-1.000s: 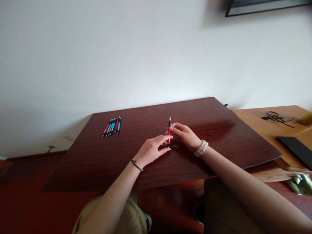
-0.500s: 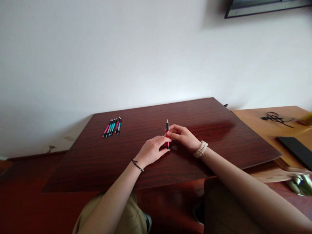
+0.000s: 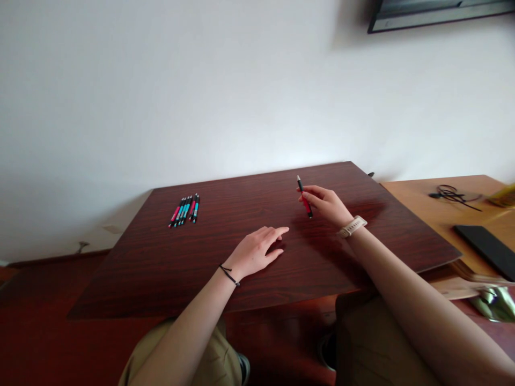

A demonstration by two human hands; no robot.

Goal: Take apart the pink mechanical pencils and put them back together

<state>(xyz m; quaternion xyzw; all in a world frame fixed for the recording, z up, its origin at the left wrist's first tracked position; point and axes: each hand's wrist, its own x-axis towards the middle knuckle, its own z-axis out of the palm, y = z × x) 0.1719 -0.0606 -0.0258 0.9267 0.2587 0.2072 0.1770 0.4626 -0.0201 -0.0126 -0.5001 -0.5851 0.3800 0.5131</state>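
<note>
A red pen [image 3: 306,202] with black ends and a silver tip is pinched between the thumb and fingers of my right hand [image 3: 325,205]. The pen is tilted, tip up and leaning left, over the right half of the dark wooden table [image 3: 225,198]. My left hand [image 3: 257,248] rests low over the middle of the table, thumb and forefinger apart, holding nothing. Off to its upper left, several pens [image 3: 184,210] in pink and turquoise with black ends lie side by side in a row.
A lighter wooden desk [image 3: 418,198] adjoins on the right, bearing a coiled black cable [image 3: 450,193], a flat black object [image 3: 485,247] and something yellow [image 3: 502,196]. A white wall [image 3: 201,91] stands behind, with a dark-framed screen [image 3: 438,16] at upper right.
My right hand has carried the red pen right and away from me, and the pen now tilts. My left hand has let go of the pen and stayed near its place.
</note>
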